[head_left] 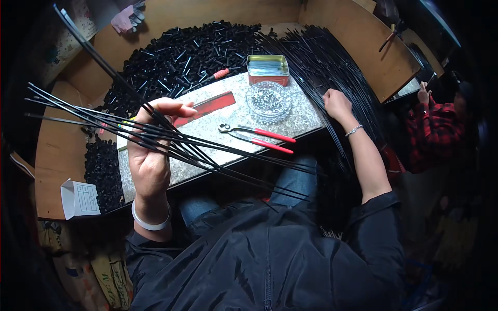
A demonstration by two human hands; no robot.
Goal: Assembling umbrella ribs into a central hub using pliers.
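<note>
Rods (218,153), thin and black, lie fanned across the left hand (151,150), whose fingers curl shut around them above the stone slab (207,106); their long axis runs from upper left to lower right, the lower ends lost against the dark jacket (270,249); the right hand (337,103) rests on the rod pile (321,57), fingertips hidden, grip unclear; pliers (259,136) lie between.

Pliers (258,136): one, red-handled
Glass dish (268,100): one
Metal tin (267,69): one
Red-handled screwdriver (207,79): one
Black rods (319,57): too many to count
</note>
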